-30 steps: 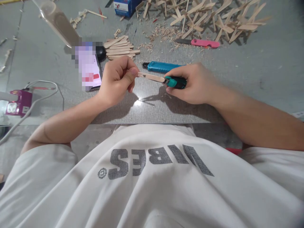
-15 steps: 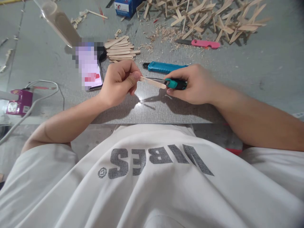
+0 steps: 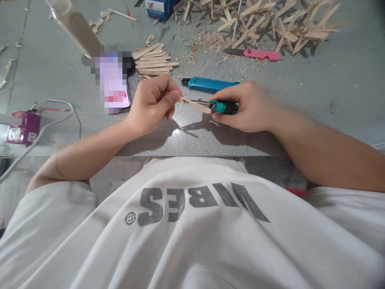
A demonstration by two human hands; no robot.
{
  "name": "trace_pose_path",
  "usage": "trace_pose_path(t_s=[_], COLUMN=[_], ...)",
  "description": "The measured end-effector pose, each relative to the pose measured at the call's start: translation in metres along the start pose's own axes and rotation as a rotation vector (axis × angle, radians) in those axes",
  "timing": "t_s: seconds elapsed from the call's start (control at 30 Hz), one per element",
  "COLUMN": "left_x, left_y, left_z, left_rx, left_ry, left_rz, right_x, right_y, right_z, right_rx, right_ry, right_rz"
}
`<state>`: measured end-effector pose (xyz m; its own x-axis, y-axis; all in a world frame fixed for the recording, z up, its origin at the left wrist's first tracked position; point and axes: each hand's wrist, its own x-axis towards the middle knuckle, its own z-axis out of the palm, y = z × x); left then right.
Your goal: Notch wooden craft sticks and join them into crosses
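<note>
My left hand (image 3: 155,102) pinches one end of a flat wooden stick (image 3: 197,105), which slants down to the right above the table. My right hand (image 3: 248,106) is closed round a teal and black cutter (image 3: 222,107). The cutter's thin metal blade points left, along the upper side of the stick, with its tip near my left fingertips. Whether the blade touches the wood cannot be made out. Just beyond my hands lies a blue box cutter (image 3: 210,84). A pile of flat sticks (image 3: 153,60) is behind my left hand.
A phone (image 3: 114,86) leans by a bottle (image 3: 75,30) at the left. A purple block (image 3: 24,128) with a white cable stands farther left. Beyond are a pink knife (image 3: 261,54), wood shavings (image 3: 213,42), joined sticks (image 3: 285,30) and a blue box (image 3: 159,9).
The blade has shifted slightly against the stick near my left fingertips, where a dark spot now shows. Both hands keep their hold; the whole view has moved a little.
</note>
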<state>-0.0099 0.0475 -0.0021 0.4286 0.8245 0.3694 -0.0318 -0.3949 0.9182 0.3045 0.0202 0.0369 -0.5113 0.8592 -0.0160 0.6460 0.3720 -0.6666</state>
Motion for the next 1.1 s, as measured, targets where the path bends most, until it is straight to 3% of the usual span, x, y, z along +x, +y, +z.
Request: trace_pose_path(t_s=[0.17,0.47,0.73,1.1], left_x=[-0.007,-0.013,-0.011,-0.010], left_y=[0.010,0.005,0.004,0.016], left_z=[-0.001,0.005,0.008,0.005], left_rx=[0.109,0.164,0.105,0.008], left_ry=[0.014,0.064,0.042,0.011], left_rz=[-0.041,-0.078,-0.044,-0.054], right_x=[-0.001,-0.003,-0.007,0.001], right_y=[-0.004,-0.010,-0.015,0.009], right_z=[0.000,0.002,0.001,0.004], right_rx=[-0.009,0.000,-0.037,0.208], right_ry=[0.007,-0.013,-0.027,-0.088], right_rz=[0.011,0.009,0.035,0.046])
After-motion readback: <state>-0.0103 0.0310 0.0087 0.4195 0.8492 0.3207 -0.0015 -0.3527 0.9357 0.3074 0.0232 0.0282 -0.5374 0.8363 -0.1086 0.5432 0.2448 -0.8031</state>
